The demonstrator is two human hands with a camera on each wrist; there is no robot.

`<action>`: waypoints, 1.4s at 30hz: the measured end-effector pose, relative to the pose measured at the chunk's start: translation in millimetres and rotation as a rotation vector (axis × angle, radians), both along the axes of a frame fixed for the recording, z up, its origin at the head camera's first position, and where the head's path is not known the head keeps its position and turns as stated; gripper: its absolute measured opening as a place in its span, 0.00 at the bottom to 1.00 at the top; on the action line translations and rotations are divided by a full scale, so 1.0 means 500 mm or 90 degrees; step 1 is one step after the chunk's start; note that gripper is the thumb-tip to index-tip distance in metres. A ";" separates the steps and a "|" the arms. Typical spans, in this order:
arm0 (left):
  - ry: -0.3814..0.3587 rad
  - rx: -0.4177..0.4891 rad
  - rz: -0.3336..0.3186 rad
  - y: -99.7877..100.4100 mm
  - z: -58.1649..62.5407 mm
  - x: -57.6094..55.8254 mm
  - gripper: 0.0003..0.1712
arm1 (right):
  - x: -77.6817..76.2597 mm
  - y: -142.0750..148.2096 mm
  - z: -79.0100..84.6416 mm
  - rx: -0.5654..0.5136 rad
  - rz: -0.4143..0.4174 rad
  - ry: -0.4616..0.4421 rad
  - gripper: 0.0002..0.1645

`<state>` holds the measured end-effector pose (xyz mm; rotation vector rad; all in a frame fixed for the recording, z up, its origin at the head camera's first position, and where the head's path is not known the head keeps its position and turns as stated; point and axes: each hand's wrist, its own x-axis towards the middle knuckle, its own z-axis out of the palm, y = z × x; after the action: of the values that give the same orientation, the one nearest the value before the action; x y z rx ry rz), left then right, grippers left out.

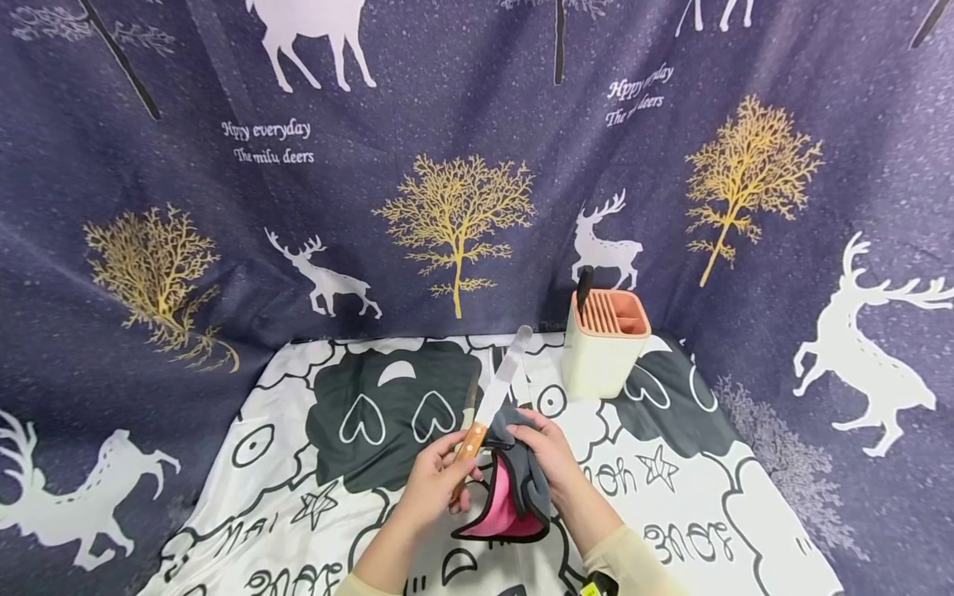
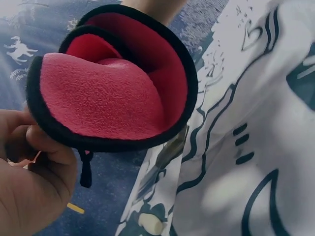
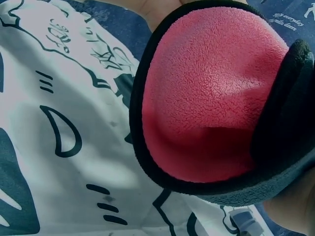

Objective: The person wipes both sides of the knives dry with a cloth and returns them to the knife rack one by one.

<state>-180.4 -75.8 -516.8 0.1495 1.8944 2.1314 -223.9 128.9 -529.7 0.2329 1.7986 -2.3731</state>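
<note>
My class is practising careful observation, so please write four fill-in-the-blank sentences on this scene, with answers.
1. The left hand grips the metal tool by its wooden ____.
2. The right hand holds a dark-edged cloth whose lining is ____.
3. In the head view, the slotted holder stands to the ____ of the tool.
4. The white animals on the backdrop are ____.

Missing words: handle; pink; right; deer
</note>
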 end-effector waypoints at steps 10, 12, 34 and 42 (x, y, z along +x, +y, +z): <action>-0.118 0.129 0.023 -0.004 -0.007 0.007 0.28 | 0.001 0.003 0.014 0.037 0.016 0.021 0.23; -0.130 0.149 0.005 -0.005 -0.009 0.008 0.30 | -0.002 0.005 0.020 0.046 0.022 0.030 0.22; -0.083 0.212 -0.155 -0.008 0.006 0.012 0.39 | -0.008 0.024 0.163 0.727 0.145 0.705 0.20; -0.073 0.202 -0.167 -0.014 0.003 0.015 0.38 | -0.009 0.012 0.170 0.866 0.197 0.745 0.20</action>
<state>-172.8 -82.7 -515.2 0.3148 1.3795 2.1884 -228.4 135.0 -444.7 -1.4058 3.1953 -0.5798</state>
